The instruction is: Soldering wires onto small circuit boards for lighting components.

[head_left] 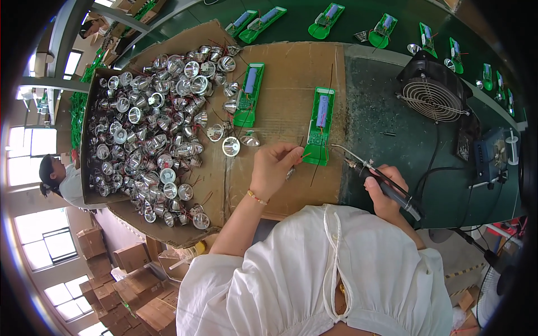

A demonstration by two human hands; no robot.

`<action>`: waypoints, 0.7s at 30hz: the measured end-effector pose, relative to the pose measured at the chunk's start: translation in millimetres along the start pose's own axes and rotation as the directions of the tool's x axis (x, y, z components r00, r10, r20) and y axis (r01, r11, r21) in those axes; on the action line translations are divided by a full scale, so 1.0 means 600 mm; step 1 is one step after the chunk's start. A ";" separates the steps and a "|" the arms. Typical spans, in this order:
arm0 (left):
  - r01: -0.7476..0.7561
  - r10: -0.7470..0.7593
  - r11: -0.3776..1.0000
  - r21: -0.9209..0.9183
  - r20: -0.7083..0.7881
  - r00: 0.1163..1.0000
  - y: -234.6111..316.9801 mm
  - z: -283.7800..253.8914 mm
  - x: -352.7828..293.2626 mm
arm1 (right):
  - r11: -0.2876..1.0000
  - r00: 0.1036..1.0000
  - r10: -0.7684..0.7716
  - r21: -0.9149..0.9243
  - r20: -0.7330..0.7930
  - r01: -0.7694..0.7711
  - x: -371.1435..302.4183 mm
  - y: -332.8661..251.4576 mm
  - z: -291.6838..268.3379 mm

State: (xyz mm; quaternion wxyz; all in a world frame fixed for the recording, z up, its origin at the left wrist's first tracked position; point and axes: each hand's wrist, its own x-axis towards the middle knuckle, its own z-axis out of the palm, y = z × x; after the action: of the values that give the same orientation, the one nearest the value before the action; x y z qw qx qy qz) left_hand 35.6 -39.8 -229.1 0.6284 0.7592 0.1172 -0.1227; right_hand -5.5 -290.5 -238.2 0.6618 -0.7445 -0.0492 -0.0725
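Note:
A green plastic housing with a blue cylindrical battery and a small circuit board lies on the cardboard in front of me. Thin wires stick out of it. My left hand is closed in a pinch at the housing's lower left, on thin wires; a small silvery piece shows partly beneath the fingers. In my right hand is a soldering iron with a curved metal feed tube, its tip pointing at the housing's lower right side. A second green housing with a battery lies farther left.
A cardboard box heaped with silvery reflector cups fills the left. Loose reflectors lie beside it. A black fan and a blue soldering station stand at right. Several green housings line the far side.

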 end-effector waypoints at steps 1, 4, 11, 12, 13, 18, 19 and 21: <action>0.002 -0.002 1.000 -0.001 0.001 1.000 -0.002 0.003 0.002 | 1.000 1.000 -0.021 -0.002 0.008 0.021 0.003 -0.002 0.004; -0.015 0.019 0.985 0.172 -0.022 1.000 -0.007 0.013 0.008 | 1.000 1.000 -0.002 -0.031 0.017 0.003 0.010 -0.008 0.014; -0.263 0.308 0.867 0.424 -0.040 0.951 0.005 0.029 0.015 | 0.999 0.998 0.029 -0.015 -0.047 -0.030 0.023 0.007 0.040; -0.264 0.311 0.866 0.424 -0.043 0.950 0.004 0.029 0.015 | 0.999 0.999 0.031 -0.014 -0.043 -0.032 0.024 0.007 0.042; -0.262 0.309 0.867 0.424 -0.044 0.950 0.004 0.029 0.017 | 0.999 0.998 0.036 -0.010 -0.045 -0.037 0.025 0.007 0.044; -0.257 0.300 0.864 0.432 -0.032 0.954 0.004 0.029 0.021 | 0.993 0.993 0.120 0.000 -0.019 -0.120 0.023 0.020 0.046; -0.256 0.298 0.865 0.431 -0.030 0.954 0.005 0.029 0.021 | 0.992 0.992 0.127 0.002 -0.027 -0.127 0.022 0.022 0.045; -0.235 0.268 0.878 0.416 -0.023 0.963 0.006 0.030 0.023 | 0.991 0.990 0.137 0.003 -0.036 -0.137 0.021 0.019 0.045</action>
State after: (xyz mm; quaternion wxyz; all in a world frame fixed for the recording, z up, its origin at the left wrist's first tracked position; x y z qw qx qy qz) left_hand 49.2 -57.8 -233.9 0.4606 0.8870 0.0143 -0.0315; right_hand 9.9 -265.1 -250.5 0.6661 -0.7447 0.0142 -0.0404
